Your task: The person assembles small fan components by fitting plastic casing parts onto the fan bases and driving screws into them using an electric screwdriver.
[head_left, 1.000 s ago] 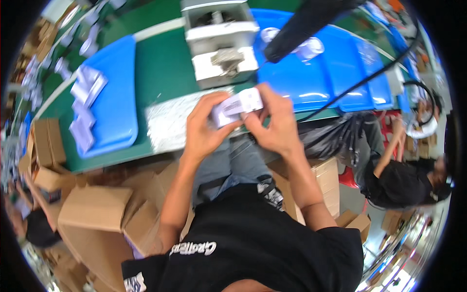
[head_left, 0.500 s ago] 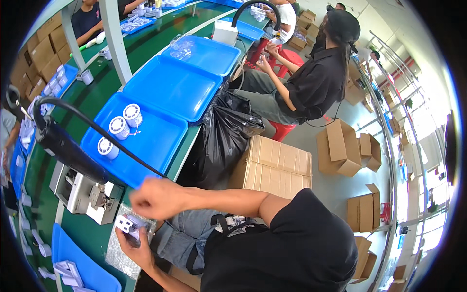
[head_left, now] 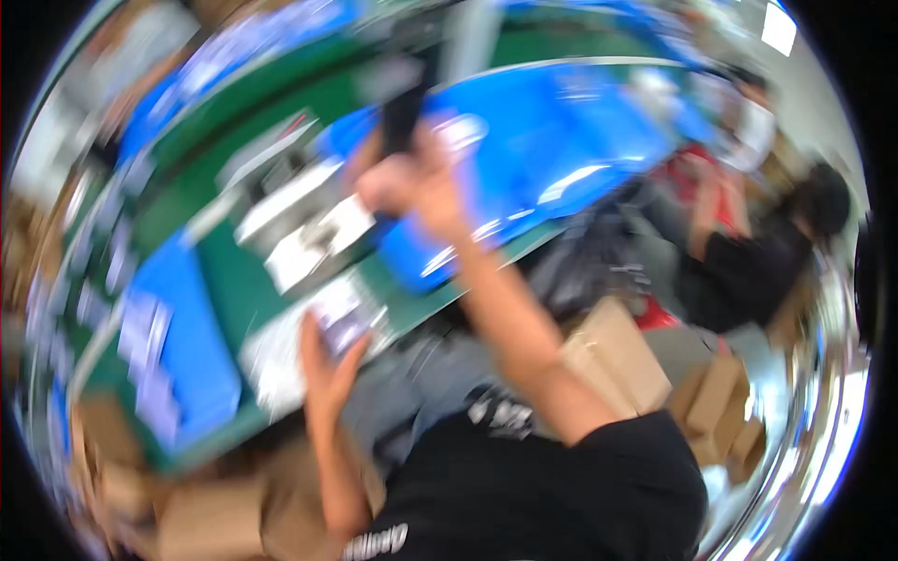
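Everything is smeared by motion. My left hand holds a small whitish-violet plastic part between thumb and fingers, over a silvery padded sheet at the bench edge. My right hand is raised over the bench, its fingers wrapped round the lower end of a black electric screwdriver. The screwdriver's tip is hidden or too blurred to make out.
A white-and-metal bench device stands between my hands on the green bench. A blue tray with pale parts lies left; more blue trays lie right. A black bag, cardboard box and seated co-worker are rightward.
The view has swung, shifting the bench rightward. My right hand has gone from beside the left hand up to the screwdriver and closed round it. The left hand still holds its part.
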A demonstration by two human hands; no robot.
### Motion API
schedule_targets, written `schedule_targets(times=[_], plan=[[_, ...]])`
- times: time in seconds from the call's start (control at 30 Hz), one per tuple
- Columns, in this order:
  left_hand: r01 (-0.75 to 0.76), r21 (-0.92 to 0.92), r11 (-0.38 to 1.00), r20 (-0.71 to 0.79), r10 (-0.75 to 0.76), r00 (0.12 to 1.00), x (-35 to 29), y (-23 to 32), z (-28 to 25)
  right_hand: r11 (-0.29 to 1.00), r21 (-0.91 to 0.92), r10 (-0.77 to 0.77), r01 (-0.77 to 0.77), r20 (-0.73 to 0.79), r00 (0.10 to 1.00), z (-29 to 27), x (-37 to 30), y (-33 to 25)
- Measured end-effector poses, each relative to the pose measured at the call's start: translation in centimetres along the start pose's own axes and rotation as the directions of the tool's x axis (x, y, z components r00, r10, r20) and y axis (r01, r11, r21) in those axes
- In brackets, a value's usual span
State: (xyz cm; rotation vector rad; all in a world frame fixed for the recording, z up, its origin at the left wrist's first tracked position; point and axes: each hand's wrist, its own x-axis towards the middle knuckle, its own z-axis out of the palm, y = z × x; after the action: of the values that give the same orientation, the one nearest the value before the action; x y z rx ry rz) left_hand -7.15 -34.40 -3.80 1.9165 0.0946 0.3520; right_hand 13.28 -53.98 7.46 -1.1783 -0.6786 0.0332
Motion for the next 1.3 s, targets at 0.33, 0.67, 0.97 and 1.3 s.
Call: schedule_targets(times=[0.33, 0.67, 0.97, 1.3], plan=[[-0.098, -0.172, 0.98, 0.075, 0.112, 0.991, -0.2, -2.2, -0.9, 0.963, 0.248, -0.163, 0.106, 0.223, 0.961, 4.6, -2.7, -6.9], [-0.164, -0.196, 0.967, 0.181, 0.2, 0.963, 1.3, 1.3, -1.7, 0.973, 0.228, -0.085, 0.041, 0.187, 0.979, 6.7, -3.2, -7.4], [-0.235, -0.076, 0.969, 0.096, 0.242, 0.965, 0.9, -1.0, -2.0, 0.949, 0.315, 0.002, -0.006, 0.013, 1.0, 6.3, -2.0, -3.4], [-0.091, 0.072, 0.993, -0.139, 0.1, 0.985, -0.3, 1.5, -4.9, 0.97, -0.021, -0.242, 0.243, 0.049, 0.969, 7.1, -2.5, -6.4]])
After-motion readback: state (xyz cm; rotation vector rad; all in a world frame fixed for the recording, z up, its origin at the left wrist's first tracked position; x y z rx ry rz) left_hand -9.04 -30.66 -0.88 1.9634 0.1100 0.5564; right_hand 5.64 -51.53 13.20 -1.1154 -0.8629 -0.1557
